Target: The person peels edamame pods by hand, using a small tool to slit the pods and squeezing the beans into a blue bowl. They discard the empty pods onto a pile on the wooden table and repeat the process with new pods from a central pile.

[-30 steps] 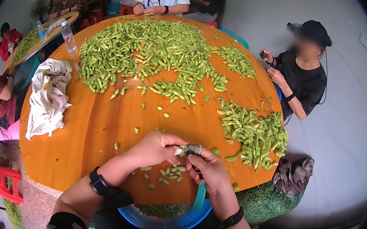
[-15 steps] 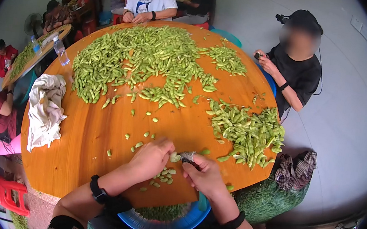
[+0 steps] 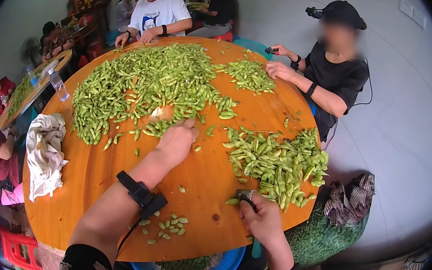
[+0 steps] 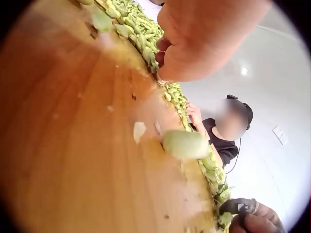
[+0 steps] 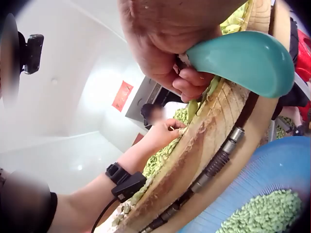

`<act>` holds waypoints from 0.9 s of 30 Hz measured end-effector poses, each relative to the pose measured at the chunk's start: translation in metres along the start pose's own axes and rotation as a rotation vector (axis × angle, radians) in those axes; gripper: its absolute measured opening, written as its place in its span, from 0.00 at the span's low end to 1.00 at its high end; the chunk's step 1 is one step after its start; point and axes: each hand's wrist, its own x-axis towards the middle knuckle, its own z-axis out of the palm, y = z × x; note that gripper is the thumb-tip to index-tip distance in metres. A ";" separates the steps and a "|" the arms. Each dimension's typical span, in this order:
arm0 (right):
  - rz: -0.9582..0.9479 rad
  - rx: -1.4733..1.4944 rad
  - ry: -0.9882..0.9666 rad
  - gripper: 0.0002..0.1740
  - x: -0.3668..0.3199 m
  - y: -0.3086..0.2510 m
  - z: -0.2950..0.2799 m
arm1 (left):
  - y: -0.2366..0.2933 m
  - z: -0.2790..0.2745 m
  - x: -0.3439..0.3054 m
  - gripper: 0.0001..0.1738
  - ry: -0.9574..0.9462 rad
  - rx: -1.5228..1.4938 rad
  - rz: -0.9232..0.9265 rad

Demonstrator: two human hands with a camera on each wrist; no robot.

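My left hand (image 3: 177, 142) reaches to the near edge of the big heap of green pods (image 3: 154, 69). Its fingers are bent down at the pods; whether they pinch one I cannot tell. In the left wrist view the left hand (image 4: 204, 43) hangs over the heap's edge. My right hand (image 3: 264, 220) grips a dark tool (image 3: 246, 196) whose teal handle (image 5: 243, 60) sticks out below the palm. One pod (image 3: 232, 201) lies beside the tool's end. Loose shelled beans (image 3: 172, 225) lie near the table's front edge.
A smaller pod pile (image 3: 276, 166) covers the table's right side. A white cloth (image 3: 44, 153) and a bottle (image 3: 58, 85) stand left. A blue basin (image 3: 222, 266) with beans is below the front edge. A person (image 3: 335, 68) sits at the right, a full bag (image 3: 327, 235) below.
My left hand has left the right hand and moved forward to the big heap. The right hand has moved slightly right and down, still gripping the tool. The view has shifted too.
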 end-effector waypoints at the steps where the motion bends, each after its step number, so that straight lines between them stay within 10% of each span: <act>1: -0.014 0.009 -0.016 0.06 -0.001 0.002 0.000 | 0.000 0.001 0.001 0.07 0.014 0.004 0.024; 10: 0.184 0.362 -0.198 0.08 0.007 -0.028 0.034 | 0.085 -0.064 -0.071 0.13 -0.233 -0.929 -0.378; 17: 0.273 0.444 -0.275 0.09 -0.006 -0.030 0.058 | 0.087 -0.053 -0.117 0.16 0.018 -0.628 -0.138; 27: 0.243 0.482 -0.167 0.04 -0.018 -0.026 0.073 | 0.091 -0.049 -0.125 0.17 -0.159 -0.485 -0.123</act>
